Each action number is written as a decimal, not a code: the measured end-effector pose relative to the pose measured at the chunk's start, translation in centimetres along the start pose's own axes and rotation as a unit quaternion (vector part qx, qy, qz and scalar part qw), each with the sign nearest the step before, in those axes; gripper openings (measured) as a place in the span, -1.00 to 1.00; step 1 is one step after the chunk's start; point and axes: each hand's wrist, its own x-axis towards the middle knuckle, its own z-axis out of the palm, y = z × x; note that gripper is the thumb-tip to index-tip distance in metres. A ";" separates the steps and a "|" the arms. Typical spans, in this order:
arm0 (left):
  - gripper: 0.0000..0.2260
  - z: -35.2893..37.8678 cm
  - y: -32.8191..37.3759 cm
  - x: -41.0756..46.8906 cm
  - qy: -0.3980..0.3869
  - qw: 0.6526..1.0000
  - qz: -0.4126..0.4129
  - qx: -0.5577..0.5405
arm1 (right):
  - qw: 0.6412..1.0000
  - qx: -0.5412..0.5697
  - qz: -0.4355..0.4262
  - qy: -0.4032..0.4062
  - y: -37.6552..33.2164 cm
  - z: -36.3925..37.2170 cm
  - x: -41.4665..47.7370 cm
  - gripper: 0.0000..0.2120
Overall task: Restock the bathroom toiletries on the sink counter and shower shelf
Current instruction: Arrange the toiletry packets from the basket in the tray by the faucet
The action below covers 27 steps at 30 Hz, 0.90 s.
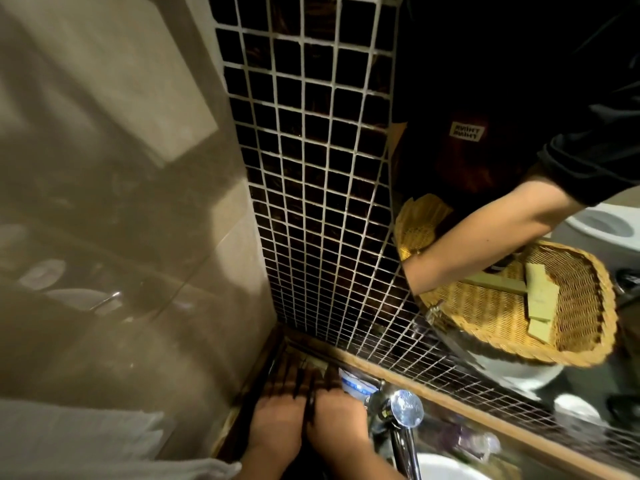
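In the mirror at the right I see my right hand (417, 271) gripping the rim of a wicker basket (575, 337), which is tilted. Several flat pale-green boxes (540, 299) lie in it. At the bottom my left hand (332, 420) reaches into the dark counter corner, fingers stretched out in shadow. A matching hand shape (277, 424) beside it looks like a reflection. A small white-and-blue packet (356, 386) lies just right of the fingers. Whether the left hand holds anything is hidden by blur and shadow.
A chrome tap (401, 410) stands right of the hand, above the white basin (450, 469). Dark mosaic tiles (311, 168) cover the wall ahead, and a glossy beige wall (121, 202) is at the left. A white towel (86, 438) lies bottom left. A clear wrapped item (479, 441) sits behind the tap.
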 end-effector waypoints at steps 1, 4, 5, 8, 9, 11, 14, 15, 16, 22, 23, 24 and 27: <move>-0.51 0.1 0.0 0.0 0.023 0.999 0.015 -0.017 | 1.000 0.009 0.003 0.003 -0.1 0.0 0.0 -0.52; -0.17 0.0 -0.3 0.4 0.054 0.998 0.043 -0.005 | 0.999 0.034 0.019 -0.004 -0.3 0.2 -0.1 -0.46; -0.10 0.0 -0.2 0.8 0.101 0.994 0.052 0.010 | 0.999 0.047 0.023 -0.007 -0.4 0.3 0.0 -0.44; -0.32 0.1 0.2 0.5 0.052 0.994 0.064 0.067 | 0.996 0.080 0.030 -0.001 -0.4 0.1 0.4 -0.47; -0.45 0.0 0.4 0.5 0.013 0.996 0.057 0.071 | 0.997 0.080 0.023 -0.002 -0.4 -0.1 0.5 -0.50; -0.52 0.4 0.5 0.6 -0.015 0.996 0.039 0.074 | 0.998 0.056 0.001 -0.016 -0.2 -0.3 0.8 -0.54; -0.51 0.9 0.3 0.8 -0.008 0.997 0.027 0.076 | 0.999 0.009 -0.019 -0.039 -0.3 -0.3 1.0 -0.58; -0.50 1.1 0.2 0.8 -0.003 0.997 0.030 0.077 | 0.999 0.003 -0.023 -0.044 -0.4 -0.3 1.1 -0.58; -0.48 0.9 0.4 0.9 0.005 0.996 0.034 0.083 | 0.999 0.001 -0.025 -0.048 -0.6 -0.3 1.0 -0.57; -0.50 0.4 0.3 1.2 -0.017 0.997 -0.022 0.072 | 0.999 -0.001 -0.037 -0.036 -0.5 0.7 0.7 -0.50; -0.48 0.5 0.2 1.1 -0.028 0.996 -0.030 0.081 | 0.998 0.002 -0.040 -0.042 -0.4 0.7 0.4 -0.49; -0.45 0.2 0.2 1.0 -0.044 0.994 -0.035 0.090 | 0.998 0.007 -0.045 -0.050 -0.3 0.8 0.2 -0.48; -0.39 -0.7 0.4 0.6 -0.048 0.993 -0.037 0.100 | 0.998 0.013 -0.037 -0.051 0.0 0.8 -0.3 -0.45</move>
